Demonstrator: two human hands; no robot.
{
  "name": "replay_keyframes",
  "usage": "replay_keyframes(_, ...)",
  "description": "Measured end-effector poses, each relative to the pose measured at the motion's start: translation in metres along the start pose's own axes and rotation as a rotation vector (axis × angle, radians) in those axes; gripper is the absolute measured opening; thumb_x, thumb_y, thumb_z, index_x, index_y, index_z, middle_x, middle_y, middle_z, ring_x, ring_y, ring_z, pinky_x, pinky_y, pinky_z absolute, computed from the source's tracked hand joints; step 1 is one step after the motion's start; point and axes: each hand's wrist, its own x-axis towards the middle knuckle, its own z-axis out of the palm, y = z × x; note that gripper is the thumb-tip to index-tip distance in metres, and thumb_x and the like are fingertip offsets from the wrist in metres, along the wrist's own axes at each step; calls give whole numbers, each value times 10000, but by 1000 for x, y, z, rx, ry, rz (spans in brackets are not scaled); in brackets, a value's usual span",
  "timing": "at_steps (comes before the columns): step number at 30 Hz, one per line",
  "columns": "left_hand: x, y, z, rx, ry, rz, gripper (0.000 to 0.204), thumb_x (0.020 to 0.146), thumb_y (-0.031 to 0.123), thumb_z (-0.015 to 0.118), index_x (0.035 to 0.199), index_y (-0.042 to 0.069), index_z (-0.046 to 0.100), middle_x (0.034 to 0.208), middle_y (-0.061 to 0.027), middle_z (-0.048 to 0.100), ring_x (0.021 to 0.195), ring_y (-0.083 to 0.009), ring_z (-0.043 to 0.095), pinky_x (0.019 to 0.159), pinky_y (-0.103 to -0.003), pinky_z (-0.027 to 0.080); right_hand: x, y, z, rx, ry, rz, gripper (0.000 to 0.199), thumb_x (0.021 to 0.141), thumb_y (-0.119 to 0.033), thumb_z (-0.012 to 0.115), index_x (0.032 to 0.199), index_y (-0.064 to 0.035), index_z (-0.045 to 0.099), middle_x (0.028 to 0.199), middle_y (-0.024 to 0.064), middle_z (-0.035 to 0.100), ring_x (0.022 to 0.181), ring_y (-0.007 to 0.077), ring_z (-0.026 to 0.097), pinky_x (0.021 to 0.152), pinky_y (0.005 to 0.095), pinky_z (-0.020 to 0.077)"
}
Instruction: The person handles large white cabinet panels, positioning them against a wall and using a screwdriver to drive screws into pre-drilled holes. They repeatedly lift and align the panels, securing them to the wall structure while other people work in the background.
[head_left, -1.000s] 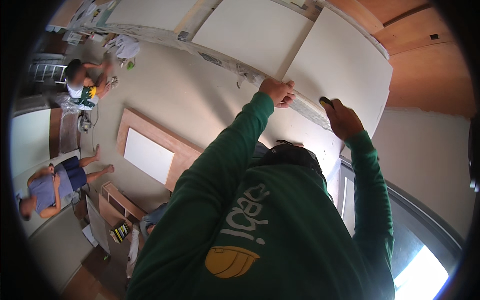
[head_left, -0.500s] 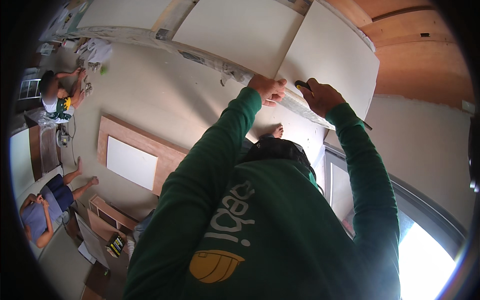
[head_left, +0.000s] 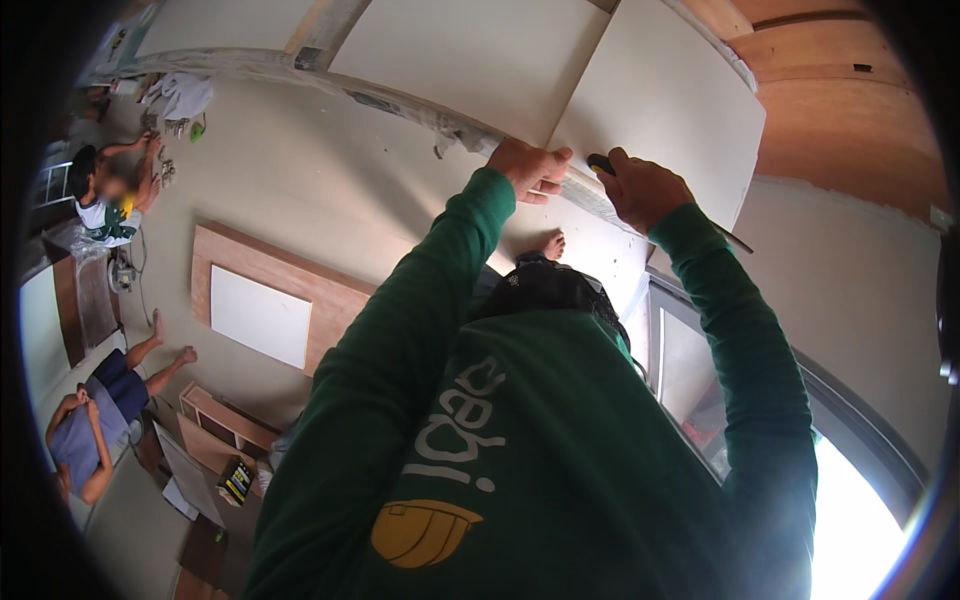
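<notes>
A broad white panel (head_left: 660,110) lies on a bench in front of me, with a second white panel (head_left: 470,60) to its left. At the near bench edge, my left hand (head_left: 532,170) has its fingers curled together against the rim; what they pinch, if anything, is hidden. Close to its right, my right hand (head_left: 645,190) is wrapped round a screwdriver-like tool with a black and yellow handle (head_left: 599,163). The tool's thin dark shaft emerges beyond my right wrist, pointing away from the panel. Its tip touches nothing that I can see.
Plastic sheeting (head_left: 450,130) covers the bench edge. Behind me at left, a wooden board with a white rectangle (head_left: 260,315) lies on the floor. Two people sit at far left, one near a power tool (head_left: 122,270). A wooden cabinet (head_left: 850,110) stands beyond the bench.
The whole view has shifted slightly. Both hands stay at the bench edge, and my left fingers look a little more spread. The tool remains in my right hand.
</notes>
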Motion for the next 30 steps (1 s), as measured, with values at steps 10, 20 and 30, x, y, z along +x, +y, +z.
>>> replay_keyframes(10,5,-7,6,-119,25,-10,744,830,500,796,1256,-76,596,1248,-231,633,1039,-295,693,881,-414,592,14,-7,-7,-4,-179,70,338,1050,-349,472,1102,-16,462,803,237,696,755,428,702,684,531,552)
replay_keyframes(20,12,-23,18,-270,142,120,511,839,368,815,898,-109,639,844,-141,707,741,-201,710,578,-342,582,20,-42,-27,-15,-268,227,323,1037,-315,483,1067,7,494,847,226,711,792,408,714,719,504,565)
replay_keyframes(30,11,-22,35,-456,249,191,491,831,272,833,914,-106,531,847,-176,669,715,-194,711,591,-274,597,39,-39,-11,6,-387,357,394,1046,-329,432,1150,44,506,997,265,692,954,413,700,814,496,559)
